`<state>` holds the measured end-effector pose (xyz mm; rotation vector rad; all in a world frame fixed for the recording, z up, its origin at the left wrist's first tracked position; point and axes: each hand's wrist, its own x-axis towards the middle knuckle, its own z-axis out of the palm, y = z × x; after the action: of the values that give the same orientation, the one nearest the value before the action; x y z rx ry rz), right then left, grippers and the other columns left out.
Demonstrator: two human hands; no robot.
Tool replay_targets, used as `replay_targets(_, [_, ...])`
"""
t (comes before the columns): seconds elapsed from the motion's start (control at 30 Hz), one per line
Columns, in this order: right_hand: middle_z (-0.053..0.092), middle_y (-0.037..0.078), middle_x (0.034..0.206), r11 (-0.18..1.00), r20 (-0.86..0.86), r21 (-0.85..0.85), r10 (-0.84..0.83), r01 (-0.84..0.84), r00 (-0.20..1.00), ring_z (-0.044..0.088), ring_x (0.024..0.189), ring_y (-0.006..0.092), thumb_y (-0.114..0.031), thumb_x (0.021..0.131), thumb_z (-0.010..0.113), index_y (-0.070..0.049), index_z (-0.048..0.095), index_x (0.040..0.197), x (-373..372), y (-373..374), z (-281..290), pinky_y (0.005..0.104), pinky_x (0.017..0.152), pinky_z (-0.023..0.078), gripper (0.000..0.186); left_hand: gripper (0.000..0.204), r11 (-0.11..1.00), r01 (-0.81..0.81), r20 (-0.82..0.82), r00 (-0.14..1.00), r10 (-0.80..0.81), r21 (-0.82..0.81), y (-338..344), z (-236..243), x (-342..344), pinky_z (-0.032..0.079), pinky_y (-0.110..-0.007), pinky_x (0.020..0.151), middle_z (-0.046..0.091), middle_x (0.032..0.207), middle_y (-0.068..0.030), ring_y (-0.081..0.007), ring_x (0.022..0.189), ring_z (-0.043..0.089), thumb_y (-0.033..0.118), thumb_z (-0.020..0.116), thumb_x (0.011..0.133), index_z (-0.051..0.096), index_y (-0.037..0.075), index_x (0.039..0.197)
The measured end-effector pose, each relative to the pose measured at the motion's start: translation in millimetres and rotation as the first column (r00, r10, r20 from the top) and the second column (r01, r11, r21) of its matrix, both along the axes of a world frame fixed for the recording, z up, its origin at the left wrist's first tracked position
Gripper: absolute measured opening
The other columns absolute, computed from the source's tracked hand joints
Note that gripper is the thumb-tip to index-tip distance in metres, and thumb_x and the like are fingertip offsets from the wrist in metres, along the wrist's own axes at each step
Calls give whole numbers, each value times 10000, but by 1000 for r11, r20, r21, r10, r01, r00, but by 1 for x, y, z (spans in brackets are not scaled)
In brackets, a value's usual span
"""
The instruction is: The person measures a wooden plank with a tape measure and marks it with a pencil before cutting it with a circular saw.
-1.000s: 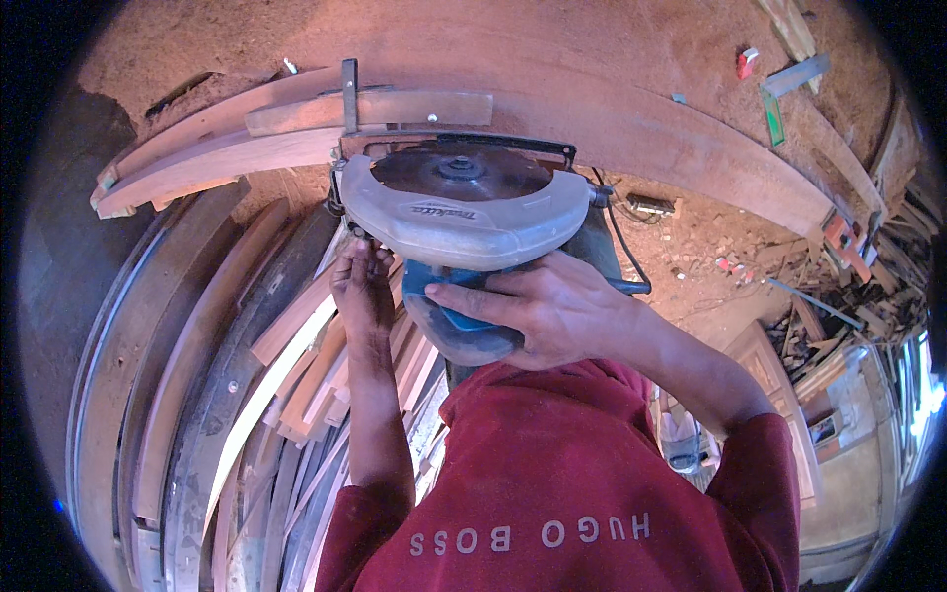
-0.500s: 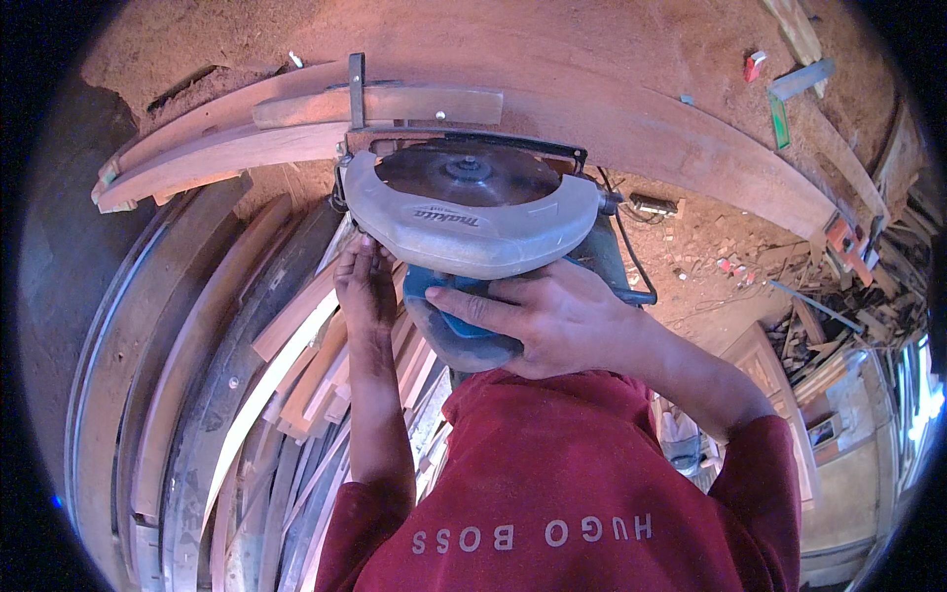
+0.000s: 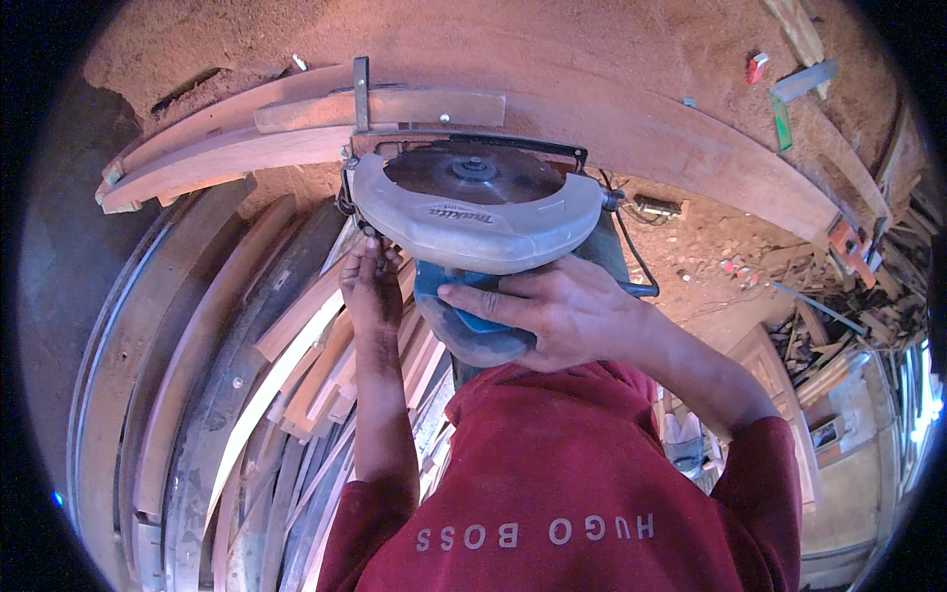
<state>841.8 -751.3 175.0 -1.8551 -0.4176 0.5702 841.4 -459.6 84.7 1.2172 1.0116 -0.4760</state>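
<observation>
A circular saw is tipped up in front of me, its round blade bare and framed by a pale metal guard. Its blue motor body is held from the right by my right hand, fingers spread over the housing. Below the saw's left front corner, my left hand has its fingers pinched together at a small dark knob-like part; what lies between the fingertips is too small to make out. A flat dark metal bar sticks up at that corner.
Behind the saw runs a long wooden board, with a shorter wood piece lying on it. Several planks are stacked at left. Sawdust covers the ground; wood scraps are heaped at right. A dark cable hangs beside the saw.
The saw and both hands have shifted slightly to the right in view. My left fingertips stay pinched by the saw's corner, and my right hand keeps its hold.
</observation>
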Motion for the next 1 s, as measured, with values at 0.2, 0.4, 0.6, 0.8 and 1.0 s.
replay_targets(0.2, [638,187,1270,1000,13,7,-6,6,1000,625,1161,392,-248,751,742,-189,462,1476,0,1,-1,474,976,526,780,91,1000,2,6,1000,-2,5,-1,1,0,516,-301,756,707,952,-78,-148,814,612,111,649,983,699,38,1003])
replay_targets(0.4, [621,193,1294,999,31,26,-20,20,999,595,1205,402,-265,733,764,-177,475,1468,-2,2,-2,478,1018,496,795,118,1000,19,-6,1000,-19,1,1,3,-2,516,-288,753,708,949,-79,-138,814,613,114,654,982,711,29,1040])
replay_targets(0.6, [629,182,1292,1000,31,13,-16,16,999,599,1203,393,-263,722,769,-171,507,1446,-3,4,-1,479,1033,486,775,122,999,34,5,999,-34,-5,3,-1,-4,515,-268,737,705,932,-70,-124,815,614,118,668,975,714,26,1041])
replay_targets(0.8, [639,185,1275,999,62,16,-35,34,997,610,1188,395,-246,709,765,-159,498,1452,-5,4,-2,478,1026,492,794,161,966,176,93,976,-197,191,-1,3,-5,537,-303,794,693,989,-78,-152,886,635,91,669,968,666,9,1106])
replay_targets(1.0, [638,191,1272,1000,40,15,-9,8,999,609,1192,395,-239,710,764,-166,461,1480,-3,3,-3,482,1027,489,831,372,332,403,109,484,-868,853,-14,23,14,540,-376,842,631,1172,-163,-261,1021,635,75,746,881,592,4,1212])
